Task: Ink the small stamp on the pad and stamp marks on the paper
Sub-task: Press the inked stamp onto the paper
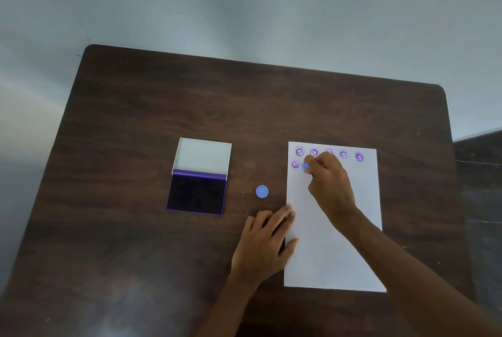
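A white sheet of paper [334,249] lies on the right half of the dark wooden table. Several round purple marks [299,151] run along its top edge, and one more sits below them at the left. My right hand [330,182] pinches the small blue stamp [306,166] and holds it against the paper just right of that lower mark. Flat on the table, my left hand [264,244] rests with its fingertips on the paper's left edge. The ink pad [197,195] lies open to the left, its dark purple surface showing and its white lid [203,156] folded back.
A round blue cap [262,191] lies on the table [135,119] between the ink pad and the paper. The table's far edge meets a pale grey floor. A dark surface shows at the right edge of the view.
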Available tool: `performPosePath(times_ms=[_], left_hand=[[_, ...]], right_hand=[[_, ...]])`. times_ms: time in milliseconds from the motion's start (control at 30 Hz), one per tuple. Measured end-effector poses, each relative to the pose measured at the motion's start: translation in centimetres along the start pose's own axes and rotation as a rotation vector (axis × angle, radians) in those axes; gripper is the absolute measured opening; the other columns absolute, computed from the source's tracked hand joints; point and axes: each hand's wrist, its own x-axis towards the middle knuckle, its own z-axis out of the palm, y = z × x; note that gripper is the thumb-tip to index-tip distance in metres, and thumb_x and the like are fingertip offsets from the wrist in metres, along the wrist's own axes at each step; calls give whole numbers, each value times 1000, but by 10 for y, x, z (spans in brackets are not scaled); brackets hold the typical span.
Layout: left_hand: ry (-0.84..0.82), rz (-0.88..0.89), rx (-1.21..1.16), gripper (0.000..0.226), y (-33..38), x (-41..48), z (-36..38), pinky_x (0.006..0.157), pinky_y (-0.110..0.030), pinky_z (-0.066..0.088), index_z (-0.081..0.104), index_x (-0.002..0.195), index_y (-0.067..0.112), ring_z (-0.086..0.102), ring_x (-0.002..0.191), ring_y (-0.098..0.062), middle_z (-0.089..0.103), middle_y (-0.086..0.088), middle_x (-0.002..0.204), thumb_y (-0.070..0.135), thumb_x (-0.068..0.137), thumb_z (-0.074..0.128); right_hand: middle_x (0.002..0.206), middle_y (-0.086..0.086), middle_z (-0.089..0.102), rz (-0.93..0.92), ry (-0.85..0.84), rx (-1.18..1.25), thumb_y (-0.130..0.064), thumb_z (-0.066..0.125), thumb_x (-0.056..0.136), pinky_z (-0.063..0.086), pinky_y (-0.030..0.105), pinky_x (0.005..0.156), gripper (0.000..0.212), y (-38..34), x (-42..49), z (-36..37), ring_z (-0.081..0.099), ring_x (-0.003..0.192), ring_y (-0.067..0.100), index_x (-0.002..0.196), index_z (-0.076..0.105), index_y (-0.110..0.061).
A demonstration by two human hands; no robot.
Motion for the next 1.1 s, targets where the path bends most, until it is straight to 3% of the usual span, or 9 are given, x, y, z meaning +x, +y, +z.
performPosePath(times_ms=[233, 500, 900, 1100], left_hand=[[-13, 5, 3, 48, -1, 0, 2, 88, -33, 52, 63, 132, 25, 58, 110, -15, 56, 7, 143, 52, 92, 55], [-24, 2, -6, 50, -2, 1, -3, 85, -34, 53, 59, 134, 26, 55, 110, -13, 53, 8, 144, 53, 93, 53], [-7, 1, -34, 48, -2, 0, 5, 89, -32, 51, 59, 133, 28, 55, 112, -12, 54, 10, 143, 54, 93, 52], [0, 18, -24, 48, -2, 1, 4, 87, -31, 52, 60, 133, 27, 54, 113, -11, 54, 9, 143, 53, 93, 54]], right_hand=[[94, 19, 68, -39, -83, -69, 7, 79, 67, 57, 35, 66, 39, -1, 3, -5, 65, 83, 32, 103, 67, 3], [119, 17, 63, -133, -261, -187, 2, 66, 80, 55, 38, 78, 45, 3, 14, -25, 62, 103, 32, 124, 57, -2], [94, 16, 68, -165, -151, -55, 12, 79, 61, 56, 31, 64, 44, 15, 9, -9, 64, 80, 30, 101, 67, 2], [96, 16, 68, -170, -163, -72, 11, 79, 62, 57, 34, 62, 44, 14, 9, -10, 65, 80, 29, 103, 67, 1]])
